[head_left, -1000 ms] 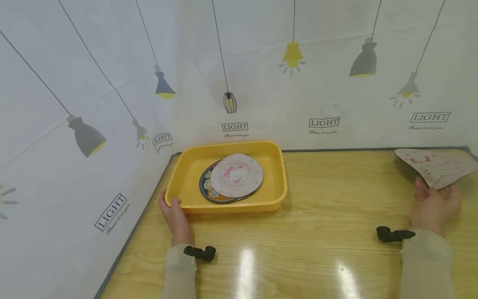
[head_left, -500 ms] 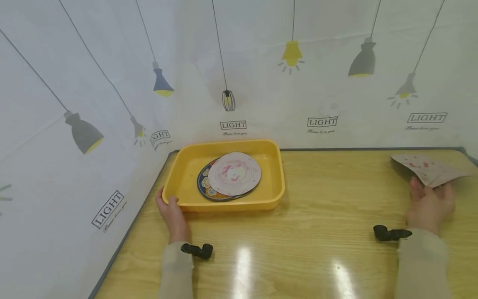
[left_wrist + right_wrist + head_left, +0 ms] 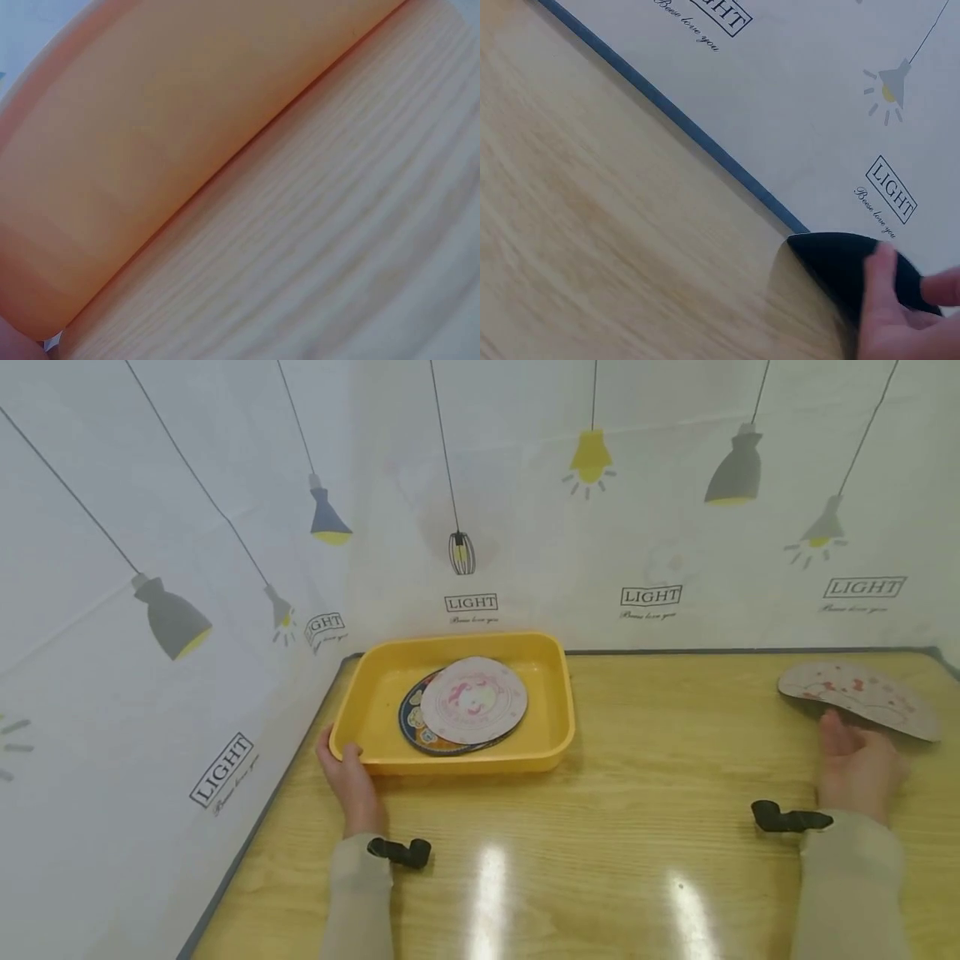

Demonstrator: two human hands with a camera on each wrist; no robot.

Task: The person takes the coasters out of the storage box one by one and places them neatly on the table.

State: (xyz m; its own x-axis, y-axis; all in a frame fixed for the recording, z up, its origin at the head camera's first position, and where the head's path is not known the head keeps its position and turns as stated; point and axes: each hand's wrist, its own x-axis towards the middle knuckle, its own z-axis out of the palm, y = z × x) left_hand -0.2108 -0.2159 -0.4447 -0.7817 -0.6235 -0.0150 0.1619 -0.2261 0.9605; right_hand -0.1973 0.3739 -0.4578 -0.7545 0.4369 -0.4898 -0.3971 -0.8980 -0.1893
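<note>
In the head view my left hand (image 3: 351, 785) grips the near left corner of a yellow plastic tray (image 3: 562, 693), thumb over the rim. The tray's side wall (image 3: 172, 135) fills much of the left wrist view. Two overlapping round mats lie inside: a pale pink printed mat (image 3: 474, 700) on top of a dark blue one (image 3: 414, 717). At far right, my right hand (image 3: 862, 768) is under the near edge of another pale printed mat (image 3: 855, 689), which bows and tilts. Its dark underside (image 3: 840, 262) shows in the right wrist view, with spread, blurred fingers (image 3: 881, 277) before it.
The wooden table (image 3: 645, 827) meets a white backdrop (image 3: 540, 552) printed with hanging lamps along its back and left edges. A dark strip (image 3: 705, 142) runs where they join. The tray stands close to the back left corner.
The right-hand mat has lost its pinched point at the near edge and now curves smoothly, its right side dipping. My left hand and the tray keep their places.
</note>
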